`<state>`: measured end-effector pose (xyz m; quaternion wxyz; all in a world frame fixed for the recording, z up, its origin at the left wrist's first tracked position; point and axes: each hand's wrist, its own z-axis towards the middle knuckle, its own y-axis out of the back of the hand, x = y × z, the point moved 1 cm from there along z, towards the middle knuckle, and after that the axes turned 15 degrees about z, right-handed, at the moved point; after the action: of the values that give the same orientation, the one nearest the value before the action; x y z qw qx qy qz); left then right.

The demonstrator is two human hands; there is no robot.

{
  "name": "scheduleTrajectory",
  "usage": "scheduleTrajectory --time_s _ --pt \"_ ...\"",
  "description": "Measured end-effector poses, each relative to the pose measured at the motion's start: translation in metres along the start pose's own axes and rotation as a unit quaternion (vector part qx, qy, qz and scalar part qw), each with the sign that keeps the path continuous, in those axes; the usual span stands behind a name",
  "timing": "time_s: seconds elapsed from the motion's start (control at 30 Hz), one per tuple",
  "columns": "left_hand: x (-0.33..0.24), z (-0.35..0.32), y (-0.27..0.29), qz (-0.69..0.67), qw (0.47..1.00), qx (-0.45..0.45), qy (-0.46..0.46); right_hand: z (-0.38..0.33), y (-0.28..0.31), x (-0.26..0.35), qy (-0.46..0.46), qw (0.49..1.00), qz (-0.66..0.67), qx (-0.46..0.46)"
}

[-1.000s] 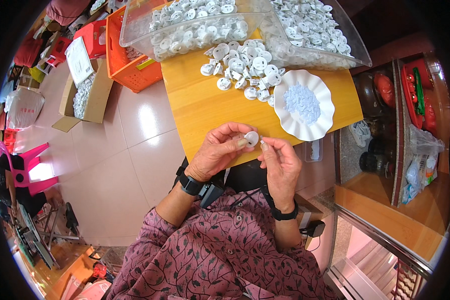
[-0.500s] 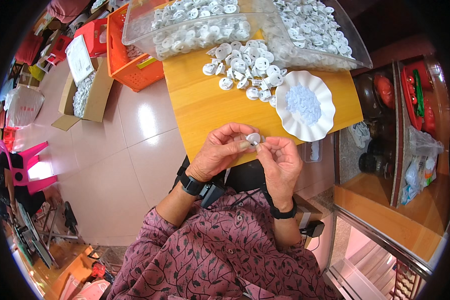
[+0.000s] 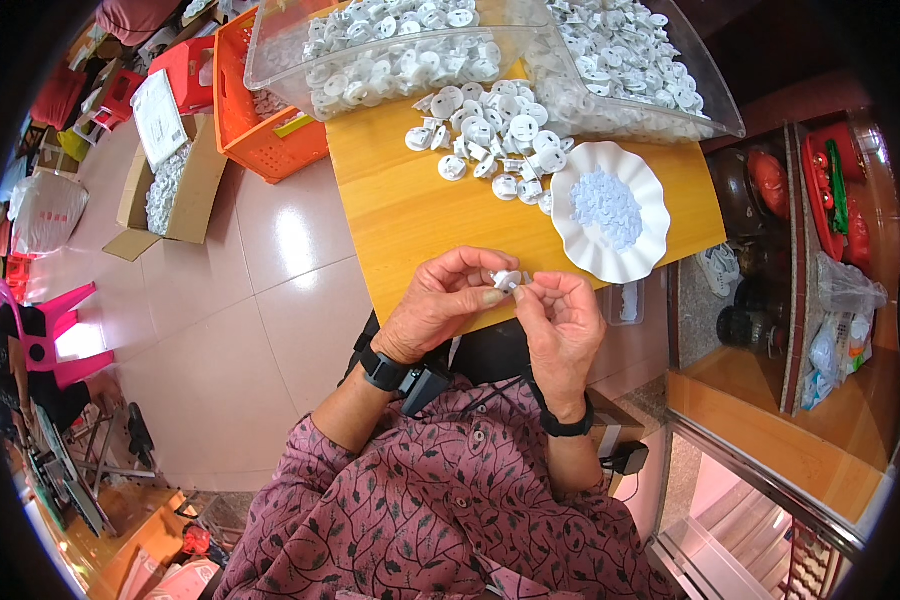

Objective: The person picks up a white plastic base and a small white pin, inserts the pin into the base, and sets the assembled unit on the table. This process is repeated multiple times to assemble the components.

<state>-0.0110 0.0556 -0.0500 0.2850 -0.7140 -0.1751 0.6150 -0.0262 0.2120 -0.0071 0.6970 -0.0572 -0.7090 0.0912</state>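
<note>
Near the front edge of the yellow table (image 3: 390, 220), my left hand (image 3: 438, 300) pinches a small white round plastic part (image 3: 506, 281) between thumb and fingers. My right hand (image 3: 560, 318) is closed in a pinch against the part's right side; whatever lies between its fingertips is too small to make out. Beyond my hands, a loose pile of similar white plastic parts (image 3: 480, 130) covers the far side of the table. To the right stands a white scalloped dish (image 3: 642, 262) holding many tiny pale bluish pieces (image 3: 607, 208).
Two clear plastic bins (image 3: 390, 75) (image 3: 635, 110) full of white parts stand at the table's far edge. On the left are an orange crate (image 3: 280, 150), a cardboard box (image 3: 195, 190) and a pink stool (image 3: 55, 335). A wooden shelf unit (image 3: 770, 440) flanks the right.
The white plastic part has turned slightly between my fingertips, so its disc face is tilted differently. Both hands stay in almost the same place.
</note>
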Motion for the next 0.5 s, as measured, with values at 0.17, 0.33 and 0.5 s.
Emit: scheduleTrajectory --time_s 0.17,0.33,0.5 --pt "-0.0016 0.0003 -0.0018 0.017 1.000 -0.006 -0.003 0.0005 -0.0010 0.0012 0.024 0.999 -0.026 -0.005" --pt "-0.0021 0.0001 -0.0030 0.034 0.999 -0.020 0.003 0.0000 -0.0017 0.0021 0.062 0.995 -0.082 -0.006" --pt "-0.0022 0.0001 -0.0035 0.059 0.998 -0.021 -0.010 -0.0009 -0.0052 0.0054 0.083 0.990 -0.117 0.001"
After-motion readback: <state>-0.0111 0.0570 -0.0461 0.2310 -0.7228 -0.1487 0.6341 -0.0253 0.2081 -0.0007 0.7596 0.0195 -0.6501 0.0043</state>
